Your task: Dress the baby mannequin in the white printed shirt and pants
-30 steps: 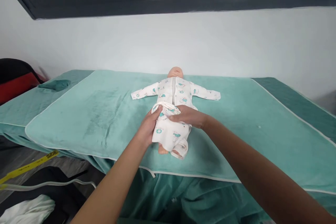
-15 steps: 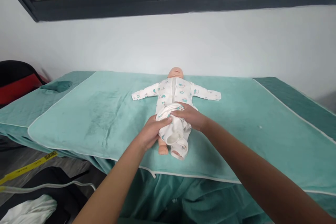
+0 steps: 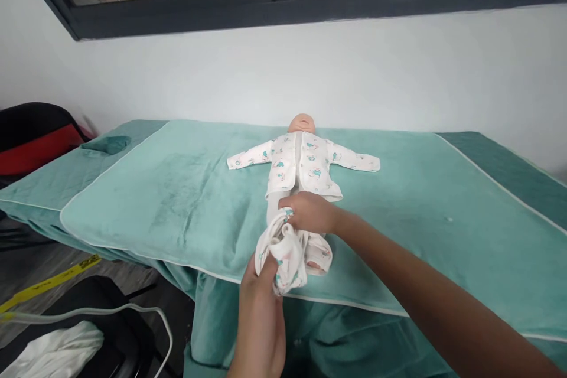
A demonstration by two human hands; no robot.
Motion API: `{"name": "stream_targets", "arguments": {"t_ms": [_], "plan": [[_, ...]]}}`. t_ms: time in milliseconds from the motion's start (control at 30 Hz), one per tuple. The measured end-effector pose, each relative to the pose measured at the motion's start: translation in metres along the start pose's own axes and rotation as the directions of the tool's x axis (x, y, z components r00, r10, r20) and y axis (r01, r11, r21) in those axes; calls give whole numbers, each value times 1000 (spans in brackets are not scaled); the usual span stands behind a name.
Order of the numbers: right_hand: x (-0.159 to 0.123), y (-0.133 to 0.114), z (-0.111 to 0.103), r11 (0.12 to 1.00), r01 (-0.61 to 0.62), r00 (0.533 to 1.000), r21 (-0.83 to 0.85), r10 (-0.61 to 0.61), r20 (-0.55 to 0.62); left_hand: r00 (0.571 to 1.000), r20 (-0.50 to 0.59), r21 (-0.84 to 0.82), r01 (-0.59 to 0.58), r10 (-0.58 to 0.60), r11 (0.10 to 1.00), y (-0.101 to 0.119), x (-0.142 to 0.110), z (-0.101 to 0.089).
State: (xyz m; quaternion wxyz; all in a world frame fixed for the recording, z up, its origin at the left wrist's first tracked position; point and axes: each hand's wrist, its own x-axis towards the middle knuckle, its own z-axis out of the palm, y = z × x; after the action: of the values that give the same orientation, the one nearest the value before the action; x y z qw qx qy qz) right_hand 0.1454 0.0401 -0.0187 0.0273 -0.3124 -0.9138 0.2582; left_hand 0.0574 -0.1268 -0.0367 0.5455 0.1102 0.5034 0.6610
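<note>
A baby doll [image 3: 302, 123] lies on its back, head toward the wall, arms spread. It wears a white printed jacket [image 3: 282, 165], parted a little down the front. White baby pants [image 3: 290, 263] are bunched over its lower legs. One pant leg lies around the leg on the right, with a bit of foot showing in the cuff. My left hand [image 3: 261, 283] grips the bunched fabric at the bed's front edge, thumb on top. Just below the jacket hem, my right hand [image 3: 310, 212] is closed on the upper part of the pants. The doll's other foot is hidden.
The doll rests on a green padded bed cover [image 3: 177, 201] with white piping. A white wall [image 3: 283, 77] and dark window frame [image 3: 177, 15] stand behind. At left are a black and red chair [image 3: 39, 144], a yellow strap [image 3: 53, 283] and a white cloth [image 3: 62, 348].
My left hand has moved down toward the bed's front edge, drawing bunched pants with it. My right hand has shifted slightly down. The jacket hem and a whitish area below it now show.
</note>
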Motion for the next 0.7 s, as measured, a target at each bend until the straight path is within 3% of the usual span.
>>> {"name": "stream_targets", "arguments": {"t_ms": [167, 333, 500, 700], "plan": [[-2, -9, 6, 958, -15, 998, -287, 30, 48, 991, -93, 119, -82, 93, 989, -16, 7, -24], [0, -13, 8, 944, -6, 996, -330, 37, 86, 992, -92, 253, -62, 88, 965, -16, 14, -30], [1, -8, 9, 976, -68, 996, -207, 78, 39, 999, 9, 182, -37, 36, 983, -10, 17, -29], [0, 6, 9, 984, 1, 1000, 180, 2, -16, 982, 184, 130, -53, 29, 990, -6, 36, -39]]}}
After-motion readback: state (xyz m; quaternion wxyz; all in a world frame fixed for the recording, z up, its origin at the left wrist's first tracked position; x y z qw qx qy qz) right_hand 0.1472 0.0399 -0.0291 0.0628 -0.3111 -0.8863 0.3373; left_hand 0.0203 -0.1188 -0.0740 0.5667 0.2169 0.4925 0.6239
